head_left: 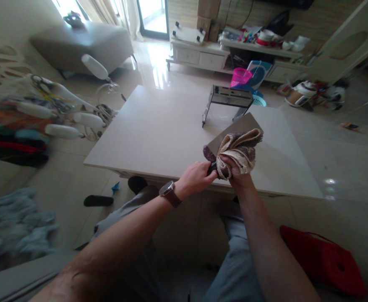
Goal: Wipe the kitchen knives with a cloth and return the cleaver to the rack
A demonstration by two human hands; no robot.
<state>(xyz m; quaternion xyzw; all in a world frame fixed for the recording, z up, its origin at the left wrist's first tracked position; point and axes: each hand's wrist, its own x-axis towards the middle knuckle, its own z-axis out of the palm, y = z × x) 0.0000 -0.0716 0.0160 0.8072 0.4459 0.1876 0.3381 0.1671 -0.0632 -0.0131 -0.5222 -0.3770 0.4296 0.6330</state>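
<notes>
My left hand (195,178), with a watch (167,188) on its wrist, is closed round the black handle of a cleaver (247,122). The cleaver's broad grey blade points away to the upper right above the white table (146,130). My right hand (239,176) grips a bunched brown and beige towel (238,147). This towel covers the near part of the blade and touches the handle end. Some of my right fingers are hidden in its folds. Beyond the blade, a dark metal rack (230,97) stands on the table.
Behind the table is a low white cabinet (186,56) with bowls and clutter on it. A pink basket (241,76) stands before it. White lamp arms (73,98) lie at the left. A red bag (322,260) is on the floor at right.
</notes>
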